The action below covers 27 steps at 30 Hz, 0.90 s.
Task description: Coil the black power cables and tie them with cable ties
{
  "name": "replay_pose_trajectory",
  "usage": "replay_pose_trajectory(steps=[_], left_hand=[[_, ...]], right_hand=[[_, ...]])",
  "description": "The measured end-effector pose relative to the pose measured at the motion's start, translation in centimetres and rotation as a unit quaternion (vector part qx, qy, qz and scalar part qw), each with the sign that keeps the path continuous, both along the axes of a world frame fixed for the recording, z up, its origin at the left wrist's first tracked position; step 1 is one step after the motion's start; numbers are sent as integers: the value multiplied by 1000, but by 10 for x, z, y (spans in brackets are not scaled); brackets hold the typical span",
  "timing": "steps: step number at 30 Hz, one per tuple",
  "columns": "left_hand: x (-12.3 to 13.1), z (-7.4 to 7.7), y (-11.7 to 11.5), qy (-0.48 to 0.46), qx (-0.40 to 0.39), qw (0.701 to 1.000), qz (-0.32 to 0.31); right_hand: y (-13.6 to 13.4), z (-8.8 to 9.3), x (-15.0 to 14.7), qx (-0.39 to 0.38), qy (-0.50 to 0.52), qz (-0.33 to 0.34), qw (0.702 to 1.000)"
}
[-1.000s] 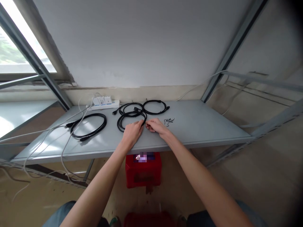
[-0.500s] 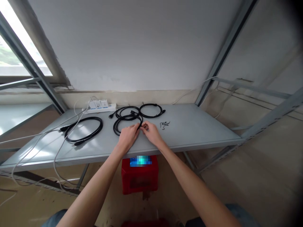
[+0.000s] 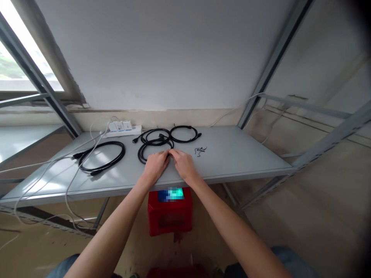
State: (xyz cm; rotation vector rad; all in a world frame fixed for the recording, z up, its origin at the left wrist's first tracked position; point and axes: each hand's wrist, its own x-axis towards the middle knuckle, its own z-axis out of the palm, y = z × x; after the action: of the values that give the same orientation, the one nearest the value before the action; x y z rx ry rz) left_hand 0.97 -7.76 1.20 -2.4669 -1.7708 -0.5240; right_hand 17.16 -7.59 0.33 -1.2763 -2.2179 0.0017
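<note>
Near the front edge of the grey shelf (image 3: 232, 164), my left hand (image 3: 157, 164) is closed on the right side of a coiled black cable (image 3: 142, 153). My right hand (image 3: 181, 162) touches it at the fingertips, its fingers pinched at the same side of the coil; whatever is between them is too small to make out. Just behind lies a second black coil (image 3: 148, 133), overlapping the first. Another coil (image 3: 184, 141) rests at the back, to the right. Several thin black ties (image 3: 200, 151) lie loose to the right of my hands.
On the left is a separate coiled black cable (image 3: 124, 154), with white cords crossing it. A white power strip (image 3: 124, 132) with plugged-in adapters stands by the wall. Below the shelf is a red stool (image 3: 171, 216) with a lit screen on top. Metal posts rise at both sides.
My right hand has moved slightly left against my left hand, and its fingers have drawn in closer. The view has shifted a little.
</note>
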Motion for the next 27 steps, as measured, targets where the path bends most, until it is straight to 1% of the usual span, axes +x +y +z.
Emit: replay_pose_trajectory(steps=[4,9,12,16,22,25,27], left_hand=[[0,-1,1,3,-9,1000,2],[-2,-2,1,-6,8,1000,-14],[-2,-1,0,-7,9,1000,-20],[0,2,-1,-1,-9,1000,-14],[0,1,3,4,-9,1000,-6],[-1,-1,4,4,-8,1000,-16],[-1,-1,3,2,-4,1000,-18]], right_hand=[[2,-2,-2,-2,-23,-30,999],[4,-6,-4,9,-28,-69,997],[4,-7,-4,17,-22,-76,997],[5,-5,-3,14,-6,-75,997],[8,-1,-1,-35,58,-39,997],[12,-2,2,-62,114,-7,992],[16,-4,4,-83,167,23,982]])
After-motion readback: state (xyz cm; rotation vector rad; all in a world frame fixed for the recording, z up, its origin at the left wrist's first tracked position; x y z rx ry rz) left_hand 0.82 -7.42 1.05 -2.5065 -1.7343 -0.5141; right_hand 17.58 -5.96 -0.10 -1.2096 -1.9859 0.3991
